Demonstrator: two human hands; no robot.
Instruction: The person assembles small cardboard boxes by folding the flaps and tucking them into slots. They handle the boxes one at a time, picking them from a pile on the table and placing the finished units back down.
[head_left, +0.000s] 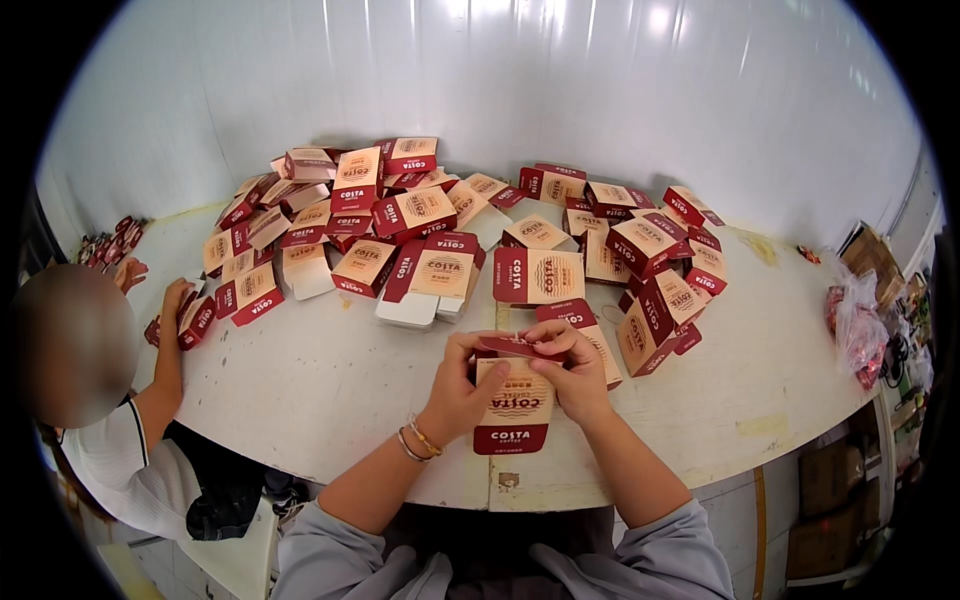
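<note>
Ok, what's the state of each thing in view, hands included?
Held carton: dark-red lower flap extended
Left hand: gripping its upper left
Right hand: gripping its upper right
Left carton pile: jumbled
Right carton pile: jumbled
Co-worker's nearer hand: at another carton
Plastic bag: filled, closure unclear

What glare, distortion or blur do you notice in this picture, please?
Head view: white glare streaks the pale glossy wall; head view: the near edge of the white table bows; head view: a co-worker's head is blurred, while the held maroon-and-tan cardboard box looks fairly crisp.
</note>
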